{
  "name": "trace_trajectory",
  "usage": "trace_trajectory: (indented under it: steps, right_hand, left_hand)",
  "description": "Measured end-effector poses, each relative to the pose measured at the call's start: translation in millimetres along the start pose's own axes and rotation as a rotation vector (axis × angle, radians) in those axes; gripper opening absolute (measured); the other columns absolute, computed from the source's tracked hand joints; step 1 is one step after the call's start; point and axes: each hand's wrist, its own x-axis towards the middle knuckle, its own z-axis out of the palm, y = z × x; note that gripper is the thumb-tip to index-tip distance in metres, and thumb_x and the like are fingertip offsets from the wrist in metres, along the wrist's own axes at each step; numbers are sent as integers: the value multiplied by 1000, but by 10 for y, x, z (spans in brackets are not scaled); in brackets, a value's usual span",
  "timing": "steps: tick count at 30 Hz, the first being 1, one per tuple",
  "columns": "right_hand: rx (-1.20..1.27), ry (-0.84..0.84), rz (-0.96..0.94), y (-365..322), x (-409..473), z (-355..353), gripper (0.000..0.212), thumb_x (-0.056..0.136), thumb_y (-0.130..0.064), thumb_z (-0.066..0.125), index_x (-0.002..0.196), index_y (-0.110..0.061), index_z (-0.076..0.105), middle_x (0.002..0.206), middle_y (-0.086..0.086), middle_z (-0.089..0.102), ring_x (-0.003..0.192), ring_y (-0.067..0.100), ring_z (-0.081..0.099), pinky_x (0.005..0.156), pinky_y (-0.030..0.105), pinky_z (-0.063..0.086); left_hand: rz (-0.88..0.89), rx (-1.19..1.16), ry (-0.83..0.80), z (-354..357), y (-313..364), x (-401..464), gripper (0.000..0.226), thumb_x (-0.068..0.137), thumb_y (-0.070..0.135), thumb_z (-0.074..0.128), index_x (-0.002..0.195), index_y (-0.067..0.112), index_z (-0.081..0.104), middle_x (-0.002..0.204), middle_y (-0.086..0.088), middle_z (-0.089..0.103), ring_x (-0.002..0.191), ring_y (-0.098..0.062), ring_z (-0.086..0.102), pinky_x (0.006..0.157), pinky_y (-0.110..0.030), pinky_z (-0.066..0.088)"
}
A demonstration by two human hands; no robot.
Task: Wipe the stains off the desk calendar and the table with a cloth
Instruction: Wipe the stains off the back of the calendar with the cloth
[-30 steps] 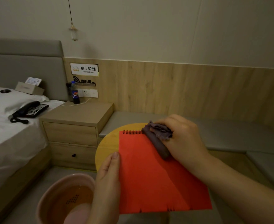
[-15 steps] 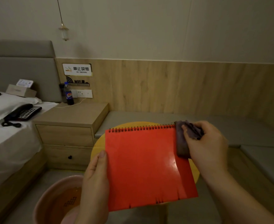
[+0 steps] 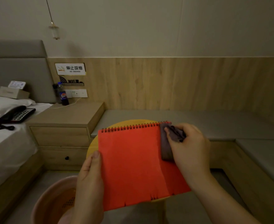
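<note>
A red spiral-bound desk calendar [image 3: 133, 162] is held flat and tilted above a small round yellow table [image 3: 125, 125], which it mostly hides. My left hand [image 3: 89, 183] grips its left edge, thumb on top. My right hand [image 3: 189, 151] presses a folded dark purple-grey cloth [image 3: 167, 143] on the calendar's upper right part, just under the spiral binding. A slightly darker band runs down the red cover below the cloth.
A pink basin [image 3: 52, 202] with water stands on the floor at lower left. A wooden nightstand [image 3: 68, 123] with a cola bottle [image 3: 62, 94] is to the left, beside a bed with a black telephone [image 3: 14, 116]. A grey cushioned bench [image 3: 197, 123] runs behind and right.
My right hand slid the cloth from the calendar's upper middle to its upper right edge. The calendar turned from tilted to nearly level in my left hand.
</note>
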Motion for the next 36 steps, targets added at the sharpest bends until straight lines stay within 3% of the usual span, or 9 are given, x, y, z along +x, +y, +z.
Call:
trace_trajectory:
  steps: [3,6,13,17,22,26,32,36]
  right_hand:
    - [21,-1,-70,-85,-68,59,13,79,-21,79,78,-25,67,74,-12,58,70,9,56,60,32,43]
    - [53,-25,-83,-149,-144,120,14,80,-20,78,76,-23,65,73,-9,59,69,12,58,59,39,46]
    - [36,-69,-126,-301,-272,199,10,80,-24,77,77,-25,67,74,-7,60,68,14,57,57,40,44]
    - [5,-109,-148,-295,-312,182,9,81,-22,78,83,-26,70,80,-8,62,70,16,59,57,41,47]
    - [-15,-103,-152,-152,-274,76,10,81,-22,79,85,-26,71,83,-9,65,75,17,63,60,40,51]
    - [-39,-67,-151,13,-210,-62,6,84,-28,77,86,-25,72,81,-7,66,73,17,64,60,40,52]
    - [-84,-34,-95,235,-171,-235,8,83,-26,79,88,-23,74,82,-5,68,74,17,65,63,36,50]
    - [-96,-20,-80,301,-161,-305,7,84,-28,78,84,-24,72,78,-6,66,72,14,62,61,33,46]
  left_hand:
    - [11,-12,-11,4,-24,5,40,70,78,63,101,55,72,96,13,81,92,-18,76,72,-38,57]
    - [35,-1,-19,7,-15,2,30,80,73,61,101,54,72,94,14,81,87,-16,76,66,-33,56]
    - [35,-9,-16,52,-8,-1,29,93,60,58,107,40,73,100,8,81,96,-18,75,76,-38,56]
    - [23,-23,-29,37,-11,-12,23,94,57,58,102,44,75,95,7,81,83,-12,76,62,-31,57]
    - [40,13,-35,26,14,-24,17,95,58,57,94,56,73,91,16,80,74,-4,76,62,-29,54]
    - [27,9,-24,20,-12,-22,21,92,62,58,102,50,73,98,12,81,90,-15,76,78,-41,59]
    - [37,36,-27,44,35,-23,19,96,57,55,92,56,73,88,19,80,71,1,74,63,-28,50]
    - [37,46,-8,37,34,-15,20,96,57,55,89,55,74,88,24,78,80,-3,74,69,-30,51]
